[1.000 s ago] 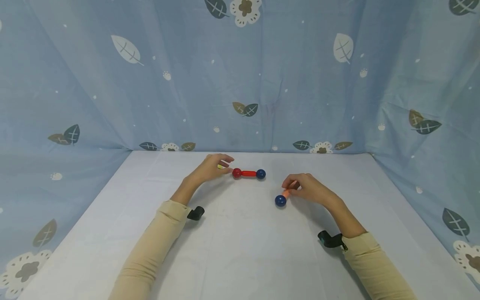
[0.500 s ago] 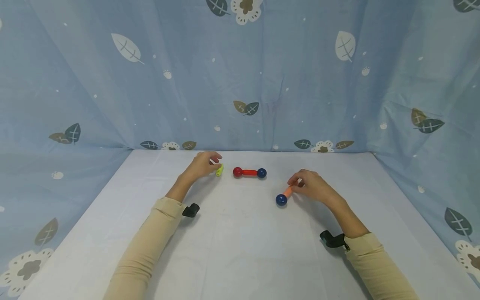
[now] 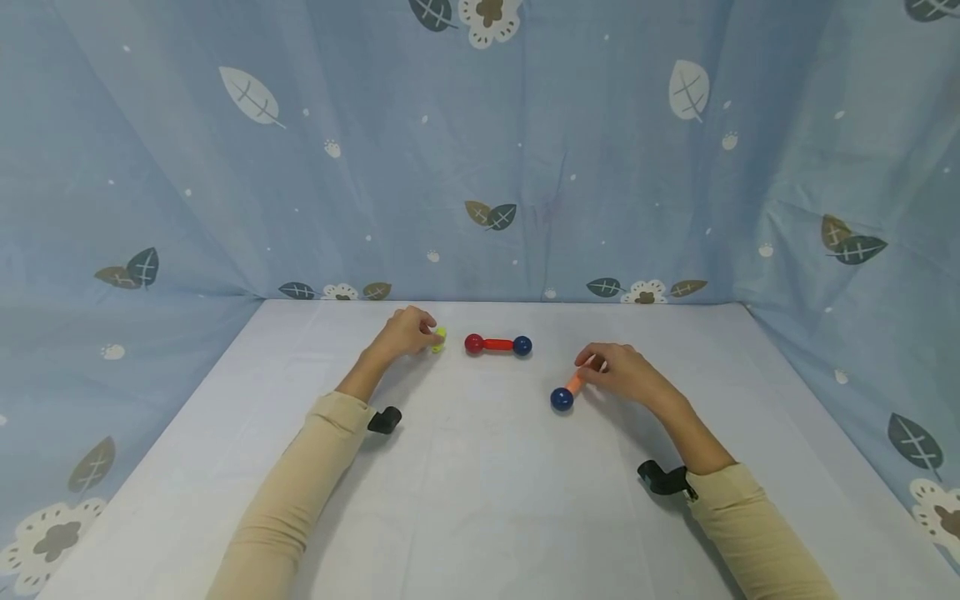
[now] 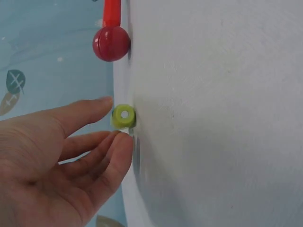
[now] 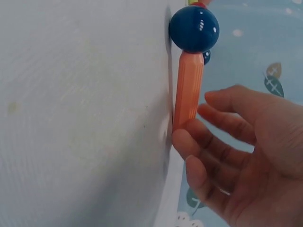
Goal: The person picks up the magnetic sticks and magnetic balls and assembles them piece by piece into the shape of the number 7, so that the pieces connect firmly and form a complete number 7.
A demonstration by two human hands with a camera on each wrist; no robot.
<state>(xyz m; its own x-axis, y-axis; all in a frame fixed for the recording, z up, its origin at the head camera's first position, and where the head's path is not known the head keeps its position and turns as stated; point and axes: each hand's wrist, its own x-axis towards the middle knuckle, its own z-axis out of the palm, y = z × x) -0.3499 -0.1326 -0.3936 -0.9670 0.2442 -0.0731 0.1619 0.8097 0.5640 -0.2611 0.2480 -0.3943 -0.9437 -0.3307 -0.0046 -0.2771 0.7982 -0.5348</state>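
Note:
In the head view, my left hand (image 3: 406, 332) is at a short yellow-green rod (image 3: 439, 339) on the white table. The left wrist view shows that rod end-on, with a pale round centre, between my thumb and fingertips, which stand apart around it. Just to its right lies a red rod (image 3: 498, 344) joining a red ball (image 3: 474, 344) and a dark blue ball (image 3: 522, 345). My right hand (image 3: 617, 370) is beside an orange rod (image 5: 189, 90) tipped with a dark blue ball (image 5: 194, 29). Its fingertips overlap the rod's lower end; the thumb stays off it.
The white tabletop (image 3: 480, 500) ends at a blue curtain (image 3: 420, 167) patterned with leaves and flowers, which also hangs at both sides. A black wrist camera sits on each wrist, the left one (image 3: 386, 420) and the right one (image 3: 662, 478), close above the table.
My left hand has drawn back leftward from the red ball to the yellow-green rod, which shows more now. My right hand has shifted slightly right, uncovering more of the orange rod.

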